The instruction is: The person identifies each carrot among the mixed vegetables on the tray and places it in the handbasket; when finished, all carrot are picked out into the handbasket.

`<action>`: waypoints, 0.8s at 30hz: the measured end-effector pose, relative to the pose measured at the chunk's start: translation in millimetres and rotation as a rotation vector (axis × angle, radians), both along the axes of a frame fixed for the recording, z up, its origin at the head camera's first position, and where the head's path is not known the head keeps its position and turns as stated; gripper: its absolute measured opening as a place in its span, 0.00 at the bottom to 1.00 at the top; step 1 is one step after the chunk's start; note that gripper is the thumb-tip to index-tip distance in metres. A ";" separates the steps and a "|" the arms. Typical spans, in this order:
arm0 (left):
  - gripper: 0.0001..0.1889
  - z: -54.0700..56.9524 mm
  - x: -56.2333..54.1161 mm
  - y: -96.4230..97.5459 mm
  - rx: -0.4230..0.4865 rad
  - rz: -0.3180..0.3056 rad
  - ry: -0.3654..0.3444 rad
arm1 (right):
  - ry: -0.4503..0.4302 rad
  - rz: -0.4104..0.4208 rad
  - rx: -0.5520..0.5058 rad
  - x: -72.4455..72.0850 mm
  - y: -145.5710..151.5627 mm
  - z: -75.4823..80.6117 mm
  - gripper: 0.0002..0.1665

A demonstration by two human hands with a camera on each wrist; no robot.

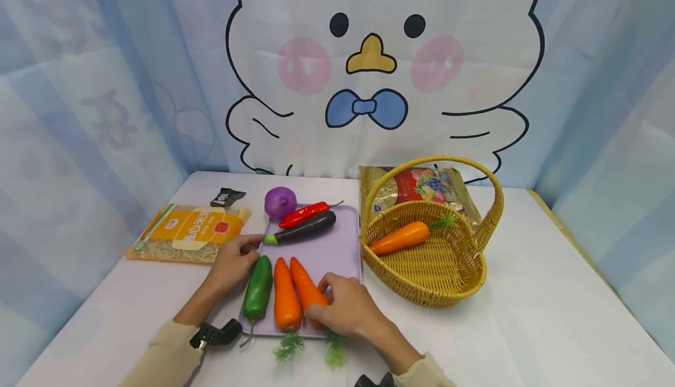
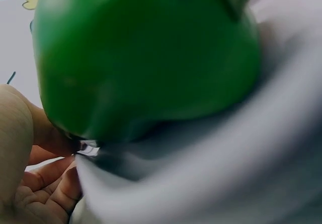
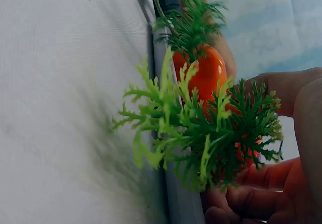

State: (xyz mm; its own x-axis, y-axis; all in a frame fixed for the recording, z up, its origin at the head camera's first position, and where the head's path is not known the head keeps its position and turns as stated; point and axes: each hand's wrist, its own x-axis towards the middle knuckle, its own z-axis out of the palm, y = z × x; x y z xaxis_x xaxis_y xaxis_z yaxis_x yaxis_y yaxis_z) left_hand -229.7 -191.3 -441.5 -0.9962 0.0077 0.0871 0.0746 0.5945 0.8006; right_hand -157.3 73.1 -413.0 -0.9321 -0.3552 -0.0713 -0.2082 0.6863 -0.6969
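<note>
My right hand [image 1: 350,305] grips the right carrot [image 1: 308,286] near its thick end. In the right wrist view, frilly green leaves [image 3: 201,128] hide much of this hold. A second carrot [image 1: 286,299] and a green chili pepper [image 1: 258,287] lie to its left on the lilac tray [image 1: 345,234]. At the tray's left rim, my left hand [image 1: 232,264] has thumb and fingers together on the edge, close to the eggplant's [image 1: 308,227] green tip. The pepper's green end [image 2: 146,58] fills much of the left wrist view. Behind the eggplant lies a red chili [image 1: 304,215].
A purple onion [image 1: 280,203] sits at the tray's back left corner. Right of the tray stands a wicker basket [image 1: 427,296] with a tall handle and a carrot [image 1: 403,238] inside. Behind it lies a gold bag [image 1: 385,190]; an orange noodle packet [image 1: 184,231] and black sachet [image 1: 228,197] lie left.
</note>
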 end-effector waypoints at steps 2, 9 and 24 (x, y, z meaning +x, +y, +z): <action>0.24 0.7 -0.7 -0.1 0.000 0.001 0.006 | -0.001 0.004 0.006 -0.9 0.1 0.2 0.19; 0.24 2.1 -2.3 0.8 0.009 0.003 0.031 | 0.005 0.035 0.042 -7.0 2.2 2.3 0.18; 0.24 -0.1 3.3 2.9 0.011 0.000 0.036 | -0.087 0.120 -0.036 -15.8 12.3 3.4 0.17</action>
State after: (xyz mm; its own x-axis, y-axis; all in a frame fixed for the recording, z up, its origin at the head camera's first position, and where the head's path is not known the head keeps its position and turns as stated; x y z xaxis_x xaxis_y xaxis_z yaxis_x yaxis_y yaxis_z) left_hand -226.4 -188.4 -441.6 -0.9924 0.0069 0.1230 0.1037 0.5855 0.8040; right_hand -173.1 85.4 -409.6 -0.8737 -0.4674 -0.1348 -0.2251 0.6341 -0.7397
